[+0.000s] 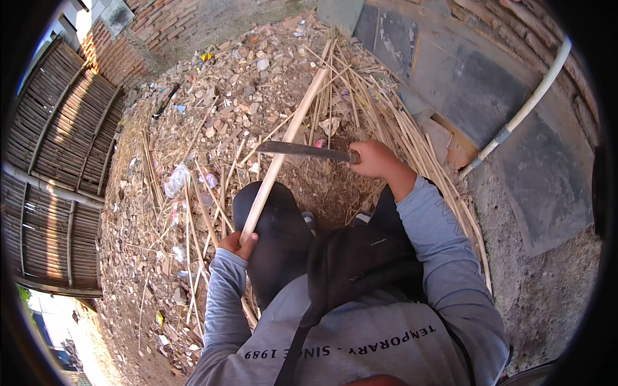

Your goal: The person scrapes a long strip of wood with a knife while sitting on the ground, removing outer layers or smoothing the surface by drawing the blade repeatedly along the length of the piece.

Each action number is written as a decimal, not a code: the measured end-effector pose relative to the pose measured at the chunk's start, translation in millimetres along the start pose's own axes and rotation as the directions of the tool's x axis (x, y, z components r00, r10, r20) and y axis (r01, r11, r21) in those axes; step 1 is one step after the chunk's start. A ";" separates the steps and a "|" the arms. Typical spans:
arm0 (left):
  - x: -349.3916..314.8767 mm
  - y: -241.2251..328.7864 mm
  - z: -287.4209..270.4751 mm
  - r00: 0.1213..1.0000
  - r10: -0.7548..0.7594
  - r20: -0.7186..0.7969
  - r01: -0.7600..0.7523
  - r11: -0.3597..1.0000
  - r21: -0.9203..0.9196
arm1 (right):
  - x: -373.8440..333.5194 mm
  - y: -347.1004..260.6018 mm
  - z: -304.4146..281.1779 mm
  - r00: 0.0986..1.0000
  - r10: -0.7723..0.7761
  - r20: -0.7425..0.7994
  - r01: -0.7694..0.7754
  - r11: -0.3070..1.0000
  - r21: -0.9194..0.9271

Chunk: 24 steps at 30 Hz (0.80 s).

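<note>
My left hand (238,245) grips the near end of a long, pale bamboo strip (262,194), beside my left knee. The strip slants up and away to the right, its far end above the littered ground. In my right hand (374,160) is the handle of a machete (302,150), closed in my fingers. Its dark, slightly curved blade points left and lies across the strip, about midway along it. Whether the edge has bitten into the strip, I cannot tell.
Thin bamboo strips (412,138) lie piled at the right, and more sticks (193,257) are scattered at the left. Rubble and a clear plastic bag (176,181) cover the ground. A bamboo fence (55,141) stands left; a pale pipe (524,109) leans by the dark panels (476,83) at right.
</note>
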State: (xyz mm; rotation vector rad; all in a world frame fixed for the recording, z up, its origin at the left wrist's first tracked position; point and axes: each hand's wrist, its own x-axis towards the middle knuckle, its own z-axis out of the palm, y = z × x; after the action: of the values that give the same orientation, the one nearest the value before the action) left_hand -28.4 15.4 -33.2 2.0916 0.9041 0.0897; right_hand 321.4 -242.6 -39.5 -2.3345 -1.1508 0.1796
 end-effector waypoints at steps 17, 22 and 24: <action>4.2 -13.8 -0.1 0.999 0.041 0.016 -0.040 0.998 -0.055 | 2.2 11.8 8.0 0.998 -0.022 0.063 0.018 0.998 0.068; 2.7 -12.8 1.3 0.998 0.065 0.000 -0.065 0.995 -0.081 | 2.3 10.0 5.6 0.996 -0.021 0.089 0.014 0.997 0.075; 2.6 -12.7 1.8 0.998 0.060 0.001 -0.060 0.995 -0.084 | 1.8 10.6 6.8 0.997 -0.016 0.080 0.010 0.997 0.073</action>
State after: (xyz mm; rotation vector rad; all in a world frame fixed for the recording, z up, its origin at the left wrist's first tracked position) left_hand -33.0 20.8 -44.2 2.0400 0.8216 0.1527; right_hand 327.7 -243.8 -50.5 -2.2735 -1.1781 0.3085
